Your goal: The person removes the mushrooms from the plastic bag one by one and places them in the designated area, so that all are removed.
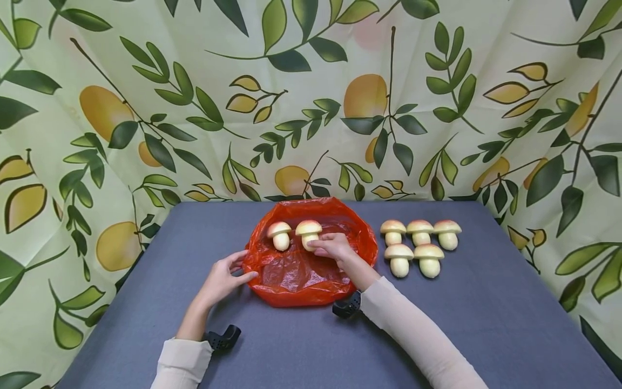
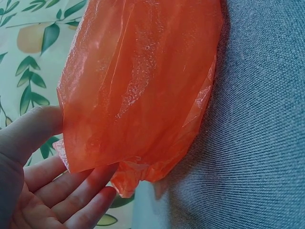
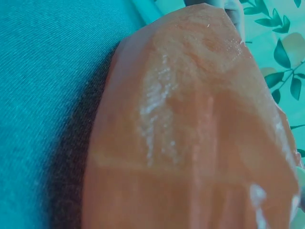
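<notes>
A red plastic bag [image 1: 291, 294] lies wide open on the table in the head view. Inside it, a toy mushroom [image 1: 279, 236] with a reddish-yellow cap lies at the left. My right hand [image 1: 335, 248] reaches over the bag's right side and pinches the stem of a second mushroom [image 1: 309, 229] beside it. At the bag's left edge is my left hand [image 1: 225, 278], thumb and fingers spread around the rim. The left wrist view shows that hand [image 2: 47, 176] with fairly straight fingers behind the bag's film [image 2: 138, 95]. In the right wrist view the bag [image 3: 190, 119] hides my right hand.
Several more mushrooms [image 1: 420, 232] stand in two rows right of the bag on the grey-blue table [image 1: 486, 324]. A leaf-and-fruit patterned cloth [image 1: 311, 135] hangs behind the table. Black wrist devices [image 1: 224, 337] are on both wrists.
</notes>
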Motion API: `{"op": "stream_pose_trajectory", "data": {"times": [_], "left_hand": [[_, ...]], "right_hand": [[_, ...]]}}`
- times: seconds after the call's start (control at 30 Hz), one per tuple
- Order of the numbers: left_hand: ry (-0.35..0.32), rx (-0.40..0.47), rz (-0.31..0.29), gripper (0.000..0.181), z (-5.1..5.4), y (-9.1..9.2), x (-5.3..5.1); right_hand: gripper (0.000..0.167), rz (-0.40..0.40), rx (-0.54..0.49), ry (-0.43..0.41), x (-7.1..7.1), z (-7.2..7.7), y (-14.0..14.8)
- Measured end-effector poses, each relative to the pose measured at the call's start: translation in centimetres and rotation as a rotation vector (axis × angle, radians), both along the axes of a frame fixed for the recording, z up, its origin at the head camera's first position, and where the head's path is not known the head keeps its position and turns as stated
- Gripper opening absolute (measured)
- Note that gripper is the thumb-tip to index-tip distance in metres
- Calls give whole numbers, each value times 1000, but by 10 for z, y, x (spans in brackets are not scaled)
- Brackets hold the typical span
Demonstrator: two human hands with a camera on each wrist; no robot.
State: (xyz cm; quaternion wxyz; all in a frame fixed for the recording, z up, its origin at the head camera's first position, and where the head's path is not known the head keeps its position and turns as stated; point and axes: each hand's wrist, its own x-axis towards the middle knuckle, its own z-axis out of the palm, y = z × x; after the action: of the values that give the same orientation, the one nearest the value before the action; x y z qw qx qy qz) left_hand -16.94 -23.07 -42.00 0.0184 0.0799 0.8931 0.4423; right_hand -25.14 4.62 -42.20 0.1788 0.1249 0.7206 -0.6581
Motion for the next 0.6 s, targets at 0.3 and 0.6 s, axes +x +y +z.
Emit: {"op": "stream_pose_trajectory", "data": {"times": [0.3,0.6], "left_hand": [[4,-6,-3,62,1,0,0],[-6,-10,6,63,0,1,0]], "right_hand": [[45,46,-33,21,5,1,8],[46,59,-71,37,13,3,15]]}}
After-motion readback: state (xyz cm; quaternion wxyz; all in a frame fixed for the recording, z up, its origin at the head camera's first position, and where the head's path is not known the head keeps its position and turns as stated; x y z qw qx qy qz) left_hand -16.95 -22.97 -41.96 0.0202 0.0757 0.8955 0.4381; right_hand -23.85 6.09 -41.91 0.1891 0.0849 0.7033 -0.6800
